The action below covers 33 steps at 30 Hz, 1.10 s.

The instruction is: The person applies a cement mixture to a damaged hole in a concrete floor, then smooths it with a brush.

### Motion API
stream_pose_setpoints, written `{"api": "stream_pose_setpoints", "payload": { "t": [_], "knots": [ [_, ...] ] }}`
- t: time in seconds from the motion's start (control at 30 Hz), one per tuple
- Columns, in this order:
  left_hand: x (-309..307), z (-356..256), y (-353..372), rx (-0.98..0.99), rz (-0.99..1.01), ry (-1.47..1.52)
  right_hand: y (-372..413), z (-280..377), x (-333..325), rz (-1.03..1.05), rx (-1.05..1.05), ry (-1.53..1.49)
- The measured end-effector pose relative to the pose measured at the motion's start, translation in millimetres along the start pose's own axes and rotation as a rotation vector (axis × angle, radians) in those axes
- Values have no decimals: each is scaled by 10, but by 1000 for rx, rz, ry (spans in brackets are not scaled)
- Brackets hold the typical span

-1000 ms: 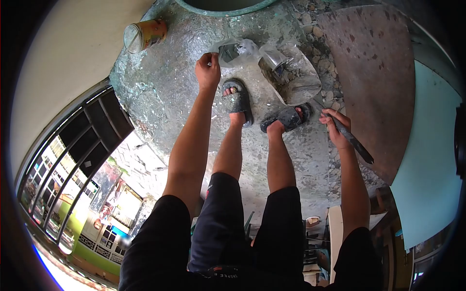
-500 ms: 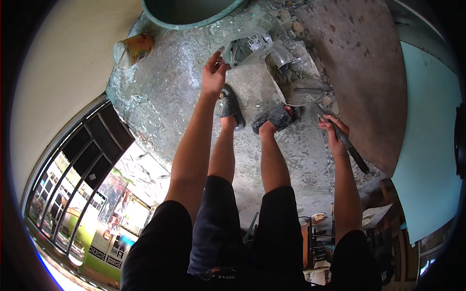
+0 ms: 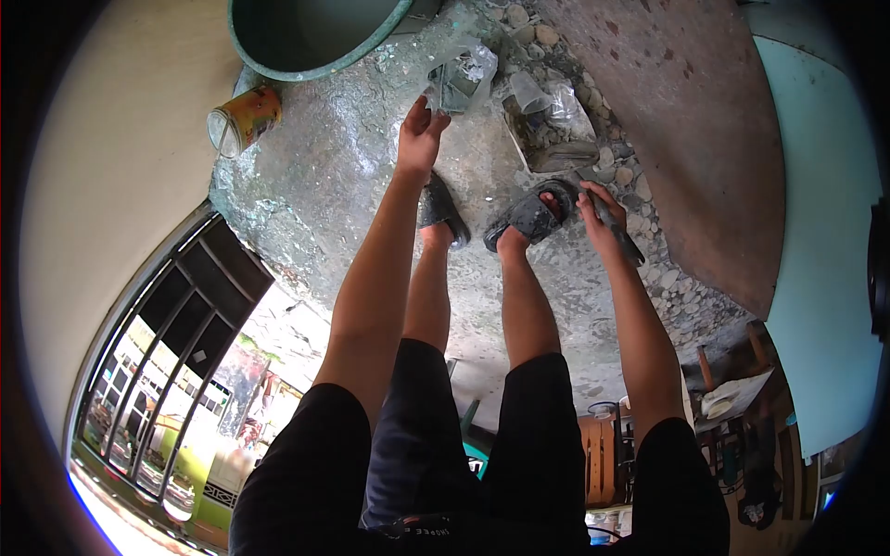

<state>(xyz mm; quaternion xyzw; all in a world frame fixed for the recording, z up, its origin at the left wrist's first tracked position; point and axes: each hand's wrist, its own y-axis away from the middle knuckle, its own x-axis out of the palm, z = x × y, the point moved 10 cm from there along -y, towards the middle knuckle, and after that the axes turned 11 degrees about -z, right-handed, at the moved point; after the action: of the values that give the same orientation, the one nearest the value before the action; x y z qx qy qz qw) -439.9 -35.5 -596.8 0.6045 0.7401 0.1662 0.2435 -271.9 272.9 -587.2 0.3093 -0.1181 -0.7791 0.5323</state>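
In the head view my left hand [image 3: 423,139] is closed at the lower edge of a clear plastic bag [image 3: 473,79], which has greenish and whitish contents. My right hand [image 3: 603,215] grips a long dark tool [image 3: 619,236], whose tip points at an open-topped box [image 3: 521,146]. Rubble, crumpled clear plastic [image 3: 563,100] and a grey flat piece [image 3: 565,156] lie in the box. A clear plastic cup [image 3: 528,93] leans at its far edge. The box rests on the floor just beyond my right sandal [image 3: 536,218].
A large green tub [image 3: 366,57] stands at the far left, with a tin can [image 3: 252,119] lying nearer the wall. Loose stones [image 3: 667,278] run along a brown sheet [image 3: 686,139] on the right. A barred window or gate [image 3: 176,343] is at lower left.
My right hand has moved forward and left with the dark tool, closer to the box. The plastic bag is now bunched closer to my left hand. The view has shifted slightly.
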Motion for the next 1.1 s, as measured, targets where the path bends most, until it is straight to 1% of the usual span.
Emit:
{"api": "stream_pose_setpoints", "payload": {
  "t": [0.03,0.07,0.13,0.2,0.23,0.27,0.3,0.33,0.37,0.4,0.43,0.47,0.5,0.53,0.57,0.6,0.63,0.67,0.7,0.77,0.8,0.83,0.9,0.93,0.97,1.0,1.03,1.07,1.1],
  "knots": [
    [-3,3,-18,1,4,-2,-13,77,-12,-37,-71,39],
    [-17,26,-37,-35,7,14,-5,195,-30,-44,-191,153],
    [-24,56,-65,-67,12,32,23,339,-24,-58,-233,149],
    [-106,31,-80,-58,-68,-46,21,392,-24,-68,-276,148],
    [-98,-7,-76,-57,-69,-44,20,413,-13,-76,-335,193],
    [-153,-31,-74,-57,-125,-114,26,435,-3,-84,-394,239],
    [-222,-39,-70,-60,-182,-185,25,500,-11,-83,-394,241],
    [-251,8,-94,-62,-183,-183,0,453,13,-23,-289,289],
    [-342,62,-123,-54,-246,-262,-3,401,39,38,-184,337],
    [-417,46,-126,-46,-309,-339,9,441,38,41,-186,341],
    [-426,53,-118,-49,-311,-335,13,388,12,31,-99,377],
    [-466,54,-89,-43,-354,-334,35,322,-15,22,-12,413],
    [-511,29,-61,-38,-397,-332,70,215,-22,25,-14,418],
    [-536,35,-57,-41,-401,-327,111,23,-48,22,-57,544],
    [-528,46,-68,-39,-369,-339,148,-67,-62,18,-101,670],
    [-523,60,-75,-39,-338,-350,220,-7,-42,21,-106,676],
    [-569,105,-105,-44,-342,-344,363,-103,69,141,109,599],
    [-581,141,-159,-34,-307,-426,524,-208,214,256,323,516],
    [-583,176,-199,-25,-272,-508,584,-289,379,274,312,483],
    [-580,160,-227,-21,-243,-551,715,-188,807,317,304,361],
    [-566,119,-249,-8,-214,-599,745,216,1067,362,422,161],
    [-563,40,-249,-9,-216,-597,668,298,1291,299,443,84],
    [-550,-55,-242,-38,-195,-716,343,488,1655,164,456,-45],
    [-606,51,-376,118,-260,-824,138,591,1795,91,454,-95],
    [-625,67,-431,118,-261,-833,-70,600,1889,-31,438,-109],
    [-572,-46,-464,228,-259,-898,-291,587,1968,-156,423,-124],
    [-511,-166,-471,339,-254,-962,-556,509,2056,-263,366,-25],
    [-470,-193,-518,289,-196,-952,-749,446,2103,-371,306,76],
    [-448,-274,-559,292,-192,-957,-831,427,2176,-373,311,72]
  ]
}}
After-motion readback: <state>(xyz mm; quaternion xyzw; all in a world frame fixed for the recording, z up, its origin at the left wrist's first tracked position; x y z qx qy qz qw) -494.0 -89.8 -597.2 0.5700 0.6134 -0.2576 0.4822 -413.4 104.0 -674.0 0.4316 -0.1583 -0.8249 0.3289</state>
